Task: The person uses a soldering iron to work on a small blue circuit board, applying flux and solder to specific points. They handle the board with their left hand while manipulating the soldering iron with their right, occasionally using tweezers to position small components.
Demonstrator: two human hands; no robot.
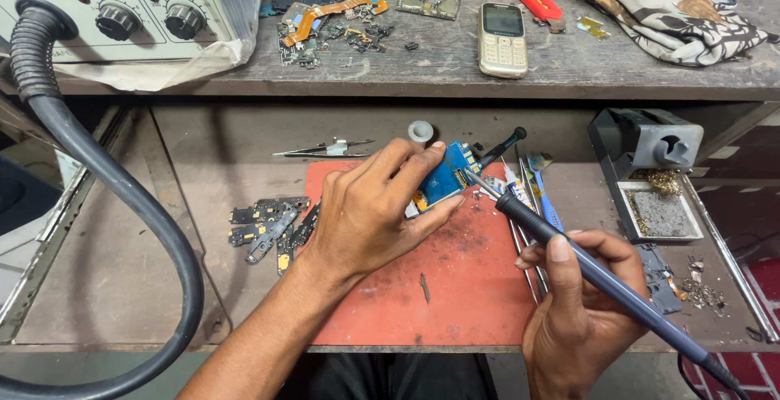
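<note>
My left hand (370, 209) rests on a red work mat (455, 286) and pinches a small blue circuit board (445, 179) between thumb and fingers. My right hand (581, 307) grips a soldering iron (601, 274) with a dark blue handle, held like a pen. Its metal tip points up-left and reaches the right edge of the board.
A soldering iron stand (646, 168) with a sponge tray sits at right. Tweezers (321, 151) and a white ring (420, 130) lie behind the mat, black flex parts (268, 225) to its left. On the upper shelf are a hot-air station (122, 10), its thick hose (122, 197), a beige phone (502, 38) and a cloth (666, 6).
</note>
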